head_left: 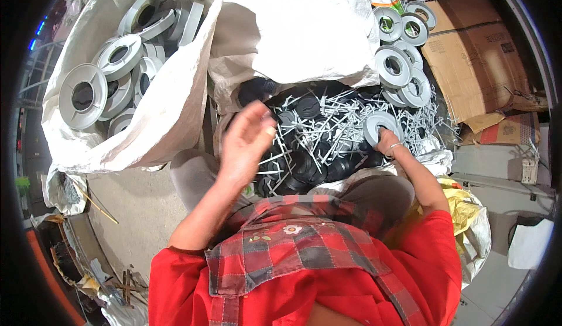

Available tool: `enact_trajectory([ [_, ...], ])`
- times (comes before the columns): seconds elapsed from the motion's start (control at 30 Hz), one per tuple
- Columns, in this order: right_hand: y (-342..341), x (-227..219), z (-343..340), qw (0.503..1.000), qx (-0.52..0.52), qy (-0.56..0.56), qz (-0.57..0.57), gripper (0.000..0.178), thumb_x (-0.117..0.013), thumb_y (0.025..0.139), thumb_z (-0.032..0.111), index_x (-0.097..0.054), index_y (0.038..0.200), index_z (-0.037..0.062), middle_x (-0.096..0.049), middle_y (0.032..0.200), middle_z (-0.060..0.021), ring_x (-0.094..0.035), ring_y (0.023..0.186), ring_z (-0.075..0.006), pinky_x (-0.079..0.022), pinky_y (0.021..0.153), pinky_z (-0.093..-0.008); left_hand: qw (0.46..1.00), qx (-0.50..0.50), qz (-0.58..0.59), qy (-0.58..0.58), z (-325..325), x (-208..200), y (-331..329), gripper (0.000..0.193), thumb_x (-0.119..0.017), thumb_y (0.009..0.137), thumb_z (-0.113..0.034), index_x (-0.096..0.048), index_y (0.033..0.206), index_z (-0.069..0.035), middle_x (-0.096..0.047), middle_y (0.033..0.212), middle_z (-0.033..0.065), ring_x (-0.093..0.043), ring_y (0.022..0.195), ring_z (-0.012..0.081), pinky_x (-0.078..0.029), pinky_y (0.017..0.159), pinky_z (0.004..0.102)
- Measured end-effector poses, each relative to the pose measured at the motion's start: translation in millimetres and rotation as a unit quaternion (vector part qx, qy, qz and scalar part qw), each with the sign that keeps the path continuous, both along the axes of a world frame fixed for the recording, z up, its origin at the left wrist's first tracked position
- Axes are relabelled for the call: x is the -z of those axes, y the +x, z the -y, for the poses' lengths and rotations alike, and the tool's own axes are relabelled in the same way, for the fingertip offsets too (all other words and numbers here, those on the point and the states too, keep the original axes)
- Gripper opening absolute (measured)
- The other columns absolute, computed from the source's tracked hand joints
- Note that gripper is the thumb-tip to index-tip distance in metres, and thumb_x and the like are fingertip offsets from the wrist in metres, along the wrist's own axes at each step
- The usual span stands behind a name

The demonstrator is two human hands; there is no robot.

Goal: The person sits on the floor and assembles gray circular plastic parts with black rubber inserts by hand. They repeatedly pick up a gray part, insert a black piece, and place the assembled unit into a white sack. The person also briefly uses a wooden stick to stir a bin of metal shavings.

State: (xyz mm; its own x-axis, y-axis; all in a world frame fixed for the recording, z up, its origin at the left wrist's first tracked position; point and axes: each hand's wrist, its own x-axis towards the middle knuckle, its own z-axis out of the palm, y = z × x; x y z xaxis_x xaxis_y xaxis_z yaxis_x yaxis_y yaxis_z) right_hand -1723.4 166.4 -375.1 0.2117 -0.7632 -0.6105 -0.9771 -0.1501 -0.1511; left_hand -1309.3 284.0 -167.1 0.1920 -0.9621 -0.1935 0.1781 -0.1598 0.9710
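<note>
My right hand grips a grey plastic ring by its inner edge, low over the heap in front of me. My left hand is raised at the heap's left side, slightly blurred, its fingers loosely bent and apart with nothing seen in them. Beneath and between the hands lie many thin pale grey plastic sticks, mixed with round black plastic parts. Several more grey rings are piled at the heap's far right.
A large white woven sack on the left is filled with grey rings. White sheeting covers the heap's far side. Cardboard boxes stand at the right, and a yellow bag lies beside my right elbow.
</note>
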Motion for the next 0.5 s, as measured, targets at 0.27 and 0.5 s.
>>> enact_trajectory([
  [0.27,153.9,-169.5,-34.9,0.856,-0.094,0.241,0.448,0.039,-0.075,0.076,0.022,-0.062,0.108,0.0042,-0.064,0.107,-0.0068,-0.058,0.102,-0.0166,-0.047,0.089,-0.0317,0.855,0.046,-0.391,0.337,-0.5,95.0,-42.2,0.038,-0.061,0.088,-0.028,-0.054,0.118,-0.005,-0.064,0.099,0.01,-0.064,0.089,0.0223,-0.052,0.084,0.0406],
  [0.5,207.6,-29.1,39.1,0.887,-0.299,-0.28,0.212,0.049,-0.06,0.07,0.002,-0.046,0.117,0.0011,-0.053,0.103,-0.0148,-0.049,0.103,-0.032,-0.044,0.085,-0.0397,0.964,-0.058,-0.066,0.253,-3.4,64.2,-2.9,0.031,-0.069,0.082,-0.016,-0.057,0.108,-0.002,-0.062,0.09,0.0055,-0.059,0.083,0.0143,-0.049,0.074,0.0324],
])
